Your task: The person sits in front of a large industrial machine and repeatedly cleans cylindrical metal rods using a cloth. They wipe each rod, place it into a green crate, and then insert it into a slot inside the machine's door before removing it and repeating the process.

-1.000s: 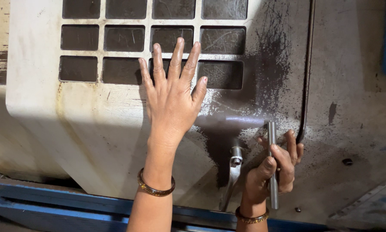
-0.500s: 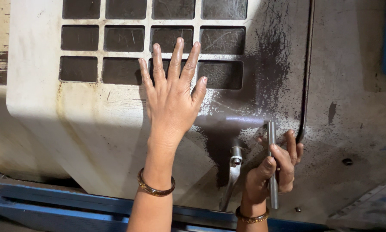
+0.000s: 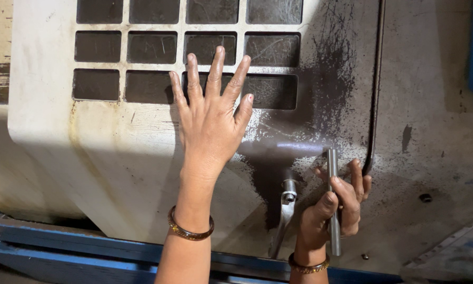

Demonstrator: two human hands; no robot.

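My left hand lies flat against the white machine door, fingers spread over the lower edge of its grid of dark window panes. A bangle circles that wrist. My right hand grips a straight grey metal rod, held upright, close to the door's right edge. Just left of it a metal lever handle hangs down from a bolt on the door.
Dark grime is spattered across the door's right part. A dark vertical seal strip runs along the door's edge, with a grey panel beyond. A blue rail runs along the bottom.
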